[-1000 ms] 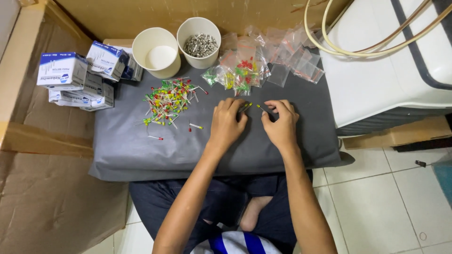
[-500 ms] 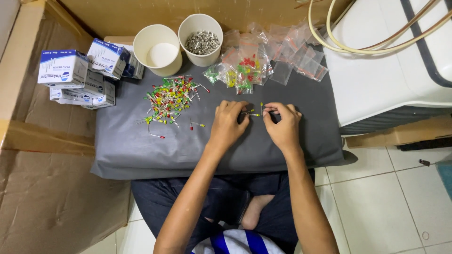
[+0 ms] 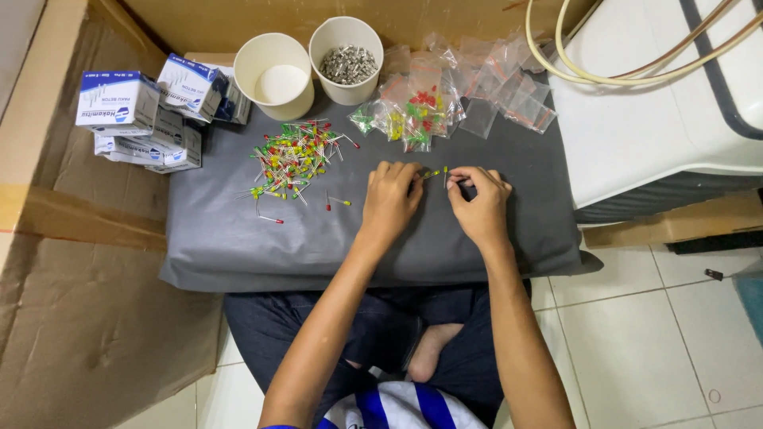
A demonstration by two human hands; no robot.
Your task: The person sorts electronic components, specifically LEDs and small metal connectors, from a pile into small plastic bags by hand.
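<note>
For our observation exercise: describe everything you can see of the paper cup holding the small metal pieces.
The white paper cup of small metal pieces is round, tapered and open-topped. It stands upright at the far edge of the grey padded mat, beside an empty white paper cup. Silvery pieces fill it partway. Clear plastic bags lie to its right. Neither hand touches it.

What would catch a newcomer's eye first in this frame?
Probably the bright heap of red, yellow and green LEDs on the grey cushion, left of the hands. Next, the left hand and right hand pinching a few tiny LEDs between them. Behind stand two white cups, one holding small metal parts.
</note>
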